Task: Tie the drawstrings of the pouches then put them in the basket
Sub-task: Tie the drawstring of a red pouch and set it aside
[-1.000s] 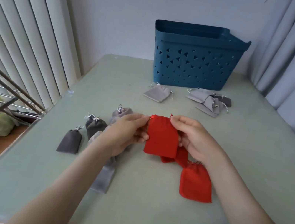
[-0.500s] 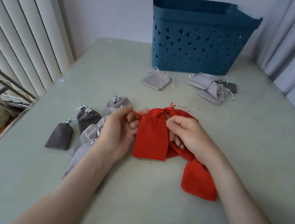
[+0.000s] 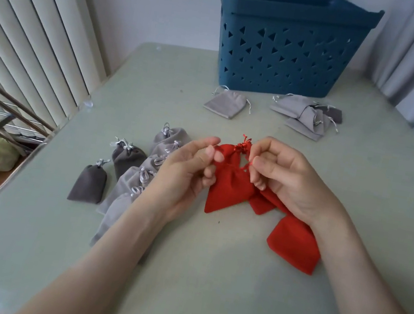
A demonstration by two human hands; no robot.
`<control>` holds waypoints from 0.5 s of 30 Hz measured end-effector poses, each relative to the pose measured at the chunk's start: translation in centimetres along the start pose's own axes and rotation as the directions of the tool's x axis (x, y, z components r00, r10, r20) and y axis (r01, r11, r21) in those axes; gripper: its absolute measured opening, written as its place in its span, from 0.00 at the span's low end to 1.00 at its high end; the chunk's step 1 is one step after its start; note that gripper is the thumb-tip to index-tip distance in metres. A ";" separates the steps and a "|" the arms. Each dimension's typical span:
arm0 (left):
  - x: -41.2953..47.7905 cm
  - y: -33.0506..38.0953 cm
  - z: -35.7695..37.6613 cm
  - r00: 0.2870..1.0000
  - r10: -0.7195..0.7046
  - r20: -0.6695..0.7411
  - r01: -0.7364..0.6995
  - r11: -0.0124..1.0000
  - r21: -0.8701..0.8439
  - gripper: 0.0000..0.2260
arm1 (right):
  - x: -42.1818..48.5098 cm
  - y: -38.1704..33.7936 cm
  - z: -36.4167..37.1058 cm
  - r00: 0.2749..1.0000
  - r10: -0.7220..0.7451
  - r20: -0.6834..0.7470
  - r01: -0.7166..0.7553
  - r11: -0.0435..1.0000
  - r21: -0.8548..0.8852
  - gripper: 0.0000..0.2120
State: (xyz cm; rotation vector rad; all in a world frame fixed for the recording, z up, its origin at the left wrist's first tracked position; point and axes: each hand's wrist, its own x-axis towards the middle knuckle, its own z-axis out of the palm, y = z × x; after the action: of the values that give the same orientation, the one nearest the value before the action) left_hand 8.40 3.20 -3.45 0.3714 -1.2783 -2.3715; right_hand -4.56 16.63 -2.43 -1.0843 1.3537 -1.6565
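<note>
Your left hand (image 3: 184, 172) and right hand (image 3: 287, 178) have pulled apart, fingers (image 3: 210, 141) pinching the drawstrings (image 3: 248, 163) of the red pouch (image 3: 228, 187), basket (image 3: 287, 47) at twelve o'clock.

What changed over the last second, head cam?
The red pouch was held flat by its top corners; its mouth is now cinched. The left grip and right grip each pinch a drawstring, pulled outward. Grey pouches, other red pouches and basket unmoved.
</note>
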 end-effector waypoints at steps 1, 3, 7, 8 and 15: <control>-0.1 0.0 0.1 0.999 -0.021 0.025 0.020 0.998 0.056 0.07 | -0.1 -0.2 0.1 0.999 0.003 0.047 -0.004 1.000 0.018 0.03; -0.2 0.1 0.1 0.994 -0.077 0.072 0.064 0.982 0.177 0.09 | -0.4 -0.5 0.2 0.994 0.004 0.113 -0.002 1.000 -0.018 0.06; -0.3 0.2 0.4 0.987 -0.137 0.083 0.107 0.951 0.289 0.09 | -0.3 -0.6 0.9 0.994 -0.009 0.106 0.032 0.977 -0.212 0.05; -0.3 0.1 0.4 0.986 -0.151 0.072 0.123 0.946 0.301 0.10 | -0.2 -0.5 1.1 0.995 -0.017 0.094 0.039 0.969 -0.244 0.04; -0.6 -0.3 0.6 0.979 -0.190 0.078 0.151 0.922 0.356 0.10 | 0.0 -0.1 1.5 0.992 -0.127 0.023 0.125 0.897 -0.424 0.04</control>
State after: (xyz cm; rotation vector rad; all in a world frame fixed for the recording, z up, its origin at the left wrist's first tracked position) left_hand 8.57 4.08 -3.31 0.4789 -1.7946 -2.3283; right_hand -3.19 16.11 -2.23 -1.4433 1.7314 -1.4863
